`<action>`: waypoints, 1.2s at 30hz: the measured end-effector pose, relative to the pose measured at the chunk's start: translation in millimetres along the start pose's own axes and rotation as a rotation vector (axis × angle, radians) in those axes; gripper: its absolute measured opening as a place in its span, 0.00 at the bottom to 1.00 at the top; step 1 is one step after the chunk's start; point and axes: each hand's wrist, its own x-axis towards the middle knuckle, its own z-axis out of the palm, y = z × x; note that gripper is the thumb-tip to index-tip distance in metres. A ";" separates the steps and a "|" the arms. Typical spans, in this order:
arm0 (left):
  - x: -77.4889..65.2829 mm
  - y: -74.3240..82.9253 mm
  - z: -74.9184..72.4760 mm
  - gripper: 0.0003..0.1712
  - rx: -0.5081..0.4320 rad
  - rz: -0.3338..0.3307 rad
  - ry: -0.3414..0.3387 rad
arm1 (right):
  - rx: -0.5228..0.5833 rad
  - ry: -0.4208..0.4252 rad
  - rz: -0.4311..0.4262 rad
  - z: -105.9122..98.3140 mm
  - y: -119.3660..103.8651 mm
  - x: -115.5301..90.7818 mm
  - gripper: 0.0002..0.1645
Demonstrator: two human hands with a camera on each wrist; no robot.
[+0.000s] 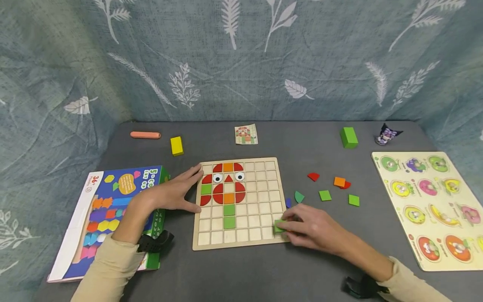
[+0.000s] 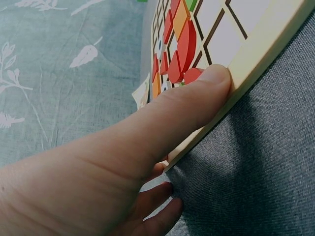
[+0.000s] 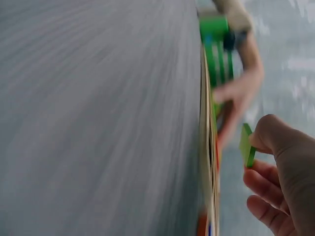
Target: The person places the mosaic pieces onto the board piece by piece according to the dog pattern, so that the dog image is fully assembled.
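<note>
A wooden grid board [image 1: 256, 209] lies on the table, with red, orange and green tiles and two eye tiles set in its left part. At its left edge rests my left hand [image 1: 174, 191], fingers extended; the left wrist view shows the thumb [image 2: 211, 81] on the rim. My right hand [image 1: 318, 228] pinches a green square tile [image 3: 247, 145] between thumb and fingers. In the head view that tile is over the board's lower right corner, partly hidden by the fingers. The right wrist view is blurred and shows the tile held above the board.
Right of the board lie loose tiles: green squares [image 1: 325, 195], a red piece [image 1: 313, 176], an orange square [image 1: 339, 181]. A picture card [image 1: 246, 134] lies behind. A puzzle box [image 1: 120, 218] stands left, a fruit board [image 1: 426, 209] right. Yellow [image 1: 176, 146] and green [image 1: 349, 138] blocks sit farther back.
</note>
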 end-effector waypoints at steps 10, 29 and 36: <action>1.7 1.6 -1.5 0.61 -0.003 0.025 -0.010 | 0.040 -0.153 -0.121 46.2 -28.9 62.0 0.11; 0.2 3.4 -1.8 0.62 0.004 0.013 -0.005 | -0.053 -0.273 -0.153 63.3 -38.8 86.6 0.09; 0.4 4.5 -1.0 0.62 0.006 -0.004 -0.002 | -0.108 -0.284 -0.135 60.8 -40.3 85.1 0.07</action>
